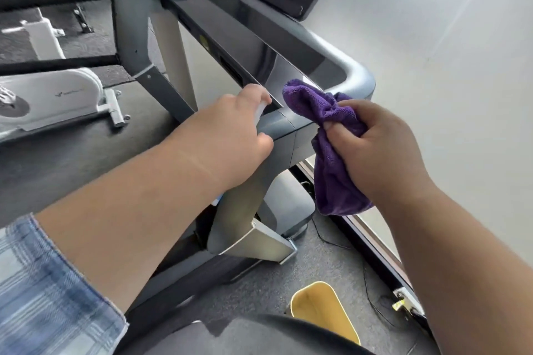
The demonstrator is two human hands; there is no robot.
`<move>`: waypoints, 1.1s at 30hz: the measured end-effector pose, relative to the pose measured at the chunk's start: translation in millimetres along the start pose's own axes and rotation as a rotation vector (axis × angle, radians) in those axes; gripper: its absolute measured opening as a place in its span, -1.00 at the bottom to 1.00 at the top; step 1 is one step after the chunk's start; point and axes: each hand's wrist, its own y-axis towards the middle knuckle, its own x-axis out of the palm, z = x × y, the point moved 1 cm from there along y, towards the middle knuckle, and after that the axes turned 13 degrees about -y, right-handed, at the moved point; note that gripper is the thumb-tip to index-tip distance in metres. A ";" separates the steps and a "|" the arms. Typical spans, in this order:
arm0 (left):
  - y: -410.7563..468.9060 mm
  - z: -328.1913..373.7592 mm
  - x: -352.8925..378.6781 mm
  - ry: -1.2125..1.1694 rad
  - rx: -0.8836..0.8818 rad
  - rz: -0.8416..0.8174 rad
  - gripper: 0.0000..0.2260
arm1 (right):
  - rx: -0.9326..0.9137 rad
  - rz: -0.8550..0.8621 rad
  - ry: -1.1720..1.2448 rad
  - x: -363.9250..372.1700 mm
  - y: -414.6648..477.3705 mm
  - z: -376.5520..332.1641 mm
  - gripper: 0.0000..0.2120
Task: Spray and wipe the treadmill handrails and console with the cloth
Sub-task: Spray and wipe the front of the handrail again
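Early on, I judge: at the console [259, 29] the left hand [233, 130] grips a white thing [260, 110] (probably the sprayer), the right hand [375, 150] clutches the bunched cloth [334, 181], wiping mostly ahead.

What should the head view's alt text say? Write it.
A person's right hand grips a bunched purple cloth beside the treadmill console, while the left hand holds a mostly hidden white bottle at the handrail. A yellow bin stands on the floor.
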 end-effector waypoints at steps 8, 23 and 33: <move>5.9 -0.8 -0.7 0.069 -0.011 -0.088 -0.66 | 0.003 -0.001 0.000 3.6 18.3 -7.8 -0.85; -56.0 -33.1 -15.9 -0.145 -0.031 0.111 -0.57 | -0.227 -0.095 -0.174 17.3 52.2 -41.8 -0.81; -85.5 -37.4 -19.4 -0.287 -0.007 0.343 -0.52 | -0.856 -0.304 -0.718 103.5 2.2 -115.4 -0.81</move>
